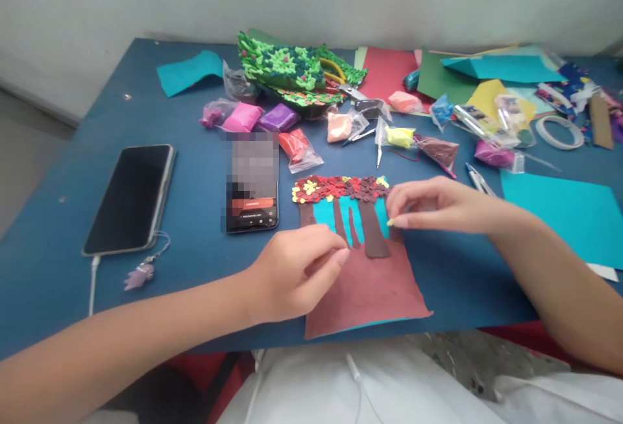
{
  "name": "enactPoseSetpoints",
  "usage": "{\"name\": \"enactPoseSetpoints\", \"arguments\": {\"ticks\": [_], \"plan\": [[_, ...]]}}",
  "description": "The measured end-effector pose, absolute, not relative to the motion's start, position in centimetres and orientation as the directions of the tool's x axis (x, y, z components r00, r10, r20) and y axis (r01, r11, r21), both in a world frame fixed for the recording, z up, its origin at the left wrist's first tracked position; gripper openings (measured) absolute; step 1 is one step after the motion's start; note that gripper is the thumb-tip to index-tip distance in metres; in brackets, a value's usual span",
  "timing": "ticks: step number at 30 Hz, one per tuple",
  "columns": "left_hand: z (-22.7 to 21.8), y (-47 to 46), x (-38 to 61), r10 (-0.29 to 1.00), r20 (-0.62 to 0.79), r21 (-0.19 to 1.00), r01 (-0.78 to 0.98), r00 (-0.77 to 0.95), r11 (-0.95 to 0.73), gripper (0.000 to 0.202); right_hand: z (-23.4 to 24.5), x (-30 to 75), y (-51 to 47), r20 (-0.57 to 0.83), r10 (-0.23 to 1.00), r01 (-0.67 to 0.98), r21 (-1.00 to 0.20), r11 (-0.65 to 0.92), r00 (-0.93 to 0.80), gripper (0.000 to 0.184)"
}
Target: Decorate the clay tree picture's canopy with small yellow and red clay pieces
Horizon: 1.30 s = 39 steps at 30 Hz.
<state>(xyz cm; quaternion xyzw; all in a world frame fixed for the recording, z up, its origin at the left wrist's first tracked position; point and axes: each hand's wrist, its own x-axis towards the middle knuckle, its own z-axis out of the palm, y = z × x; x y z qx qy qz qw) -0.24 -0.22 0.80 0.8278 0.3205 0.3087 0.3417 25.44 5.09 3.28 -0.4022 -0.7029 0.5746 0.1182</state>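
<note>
And here's your picture panel (367, 291), lying on the blue surface (199, 184) right in front of you, near its edge! The brown lower part is down, the dark trunks (374, 232) stand over turquoise backing (324, 213), and a crowded flower band (335, 188) of reds and yellows runs along the top. It looks well advanced; what's left, I'd judge, is small detail at most (no telling whether those turquoise gaps are meant to stay bare).

Now your hands: the left hand (302, 274) comes in low over the panel's left side, fingers curled, thumb and forefinger tips close; I can't tell whether they pinch anything. Your right hand (440, 206) arches at the right edge, a yellow bit (390, 223) at its thumb tip, the grip's closure unclear.
</note>
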Motion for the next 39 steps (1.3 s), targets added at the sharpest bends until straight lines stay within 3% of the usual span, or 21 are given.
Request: {"name": "enactPoseSetpoints", "arguments": {"ticks": [3, 5, 7, 10, 39], "plan": [[-0.6, -0.2, -0.4, 0.562, 0.479, 0.472, 0.341, 0.674, -0.813, 0.024, 2.9, 27.7, 8.9, -0.517, 0.619, 0.575, -0.809, -0.125, -0.592, 0.031], [-1.2, -0.1, -0.4, 0.485, 0.53, 0.343, 0.347, 0.696, -0.873, 0.026, 2.5, 28.4, 10.6, -0.522, 0.652, 0.561, -0.809, -0.175, -0.55, 0.037], [-1.5, -0.1, -0.3, 0.444, 0.552, 0.285, 0.34, 0.706, -0.896, 0.027, 2.2, 28.4, 11.6, -0.541, 0.637, 0.571, -0.8, -0.186, -0.55, 0.039], [-1.5, 0.1, -0.3, 0.424, 0.544, 0.266, 0.33, 0.724, -0.906, 0.029, 2.0, 28.0, 12.1, -0.572, 0.596, 0.593, -0.782, -0.191, -0.563, 0.04], [-1.1, 0.5, -0.4, 0.421, 0.436, 0.278, 0.326, 0.795, -0.904, 0.031, 1.5, 27.5, 11.9, -0.534, 0.651, 0.639, -0.763, -0.097, -0.54, 0.033]]}}
